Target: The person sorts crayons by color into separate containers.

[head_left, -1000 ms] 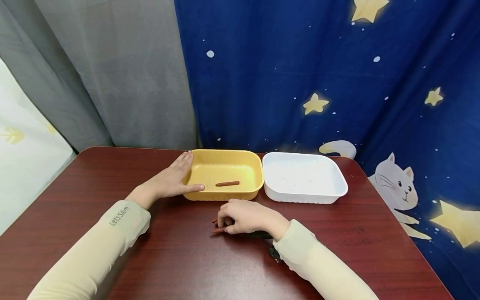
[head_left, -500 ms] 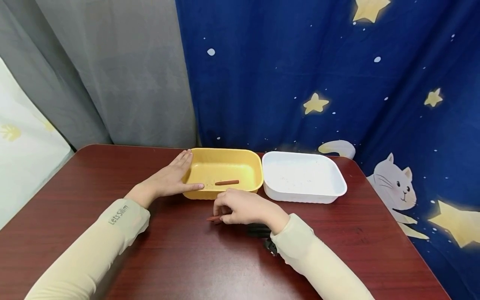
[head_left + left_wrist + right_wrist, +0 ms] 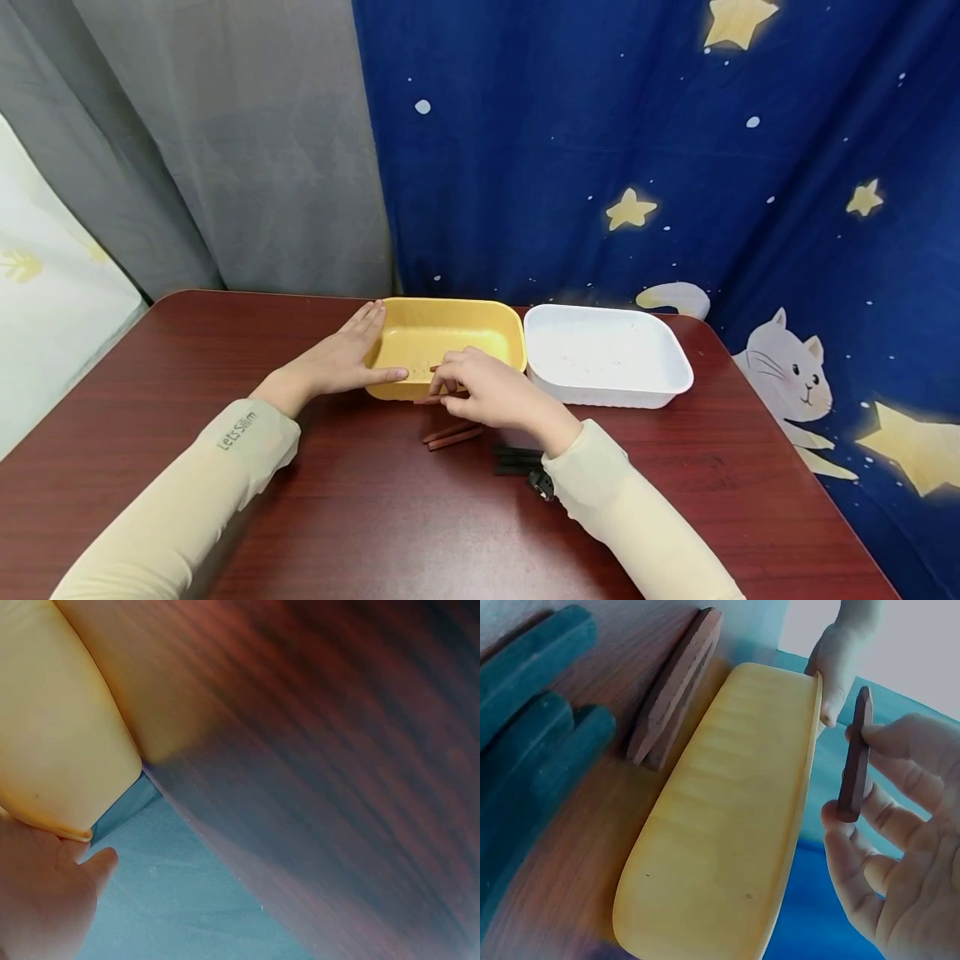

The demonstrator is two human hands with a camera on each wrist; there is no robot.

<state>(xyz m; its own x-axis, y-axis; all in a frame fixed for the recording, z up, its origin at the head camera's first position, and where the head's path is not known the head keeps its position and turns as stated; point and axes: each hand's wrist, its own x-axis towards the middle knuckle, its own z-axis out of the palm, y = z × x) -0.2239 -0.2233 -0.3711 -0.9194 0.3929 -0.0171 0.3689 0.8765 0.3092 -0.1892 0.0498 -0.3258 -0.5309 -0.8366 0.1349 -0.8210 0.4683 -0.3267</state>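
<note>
My left hand (image 3: 337,358) lies along the left end of the yellow tray (image 3: 427,337), fingers straight over the rim and thumb on its near edge. In the left wrist view part of that hand (image 3: 49,889) touches the tray wall. Just over the tray's front rim, my right hand (image 3: 491,390) pinches a brown faceted stick (image 3: 855,757), tapered and crayon-like, between thumb and fingers. Another brown stick (image 3: 434,367) lies inside the tray, mostly hidden by the right hand. Two more brown sticks (image 3: 453,437) rest on the table in front of it.
A white tray (image 3: 607,350) with small specks stands against the yellow tray's right side. Several dark sticks (image 3: 513,460) lie on the brown table (image 3: 360,508) beneath the right wrist, by a small black device (image 3: 541,483). Curtains (image 3: 525,167) hang behind the table.
My right hand has lifted one brown stick from the small group on the table and moved it forward to the yellow tray's front rim. The left hand stays put.
</note>
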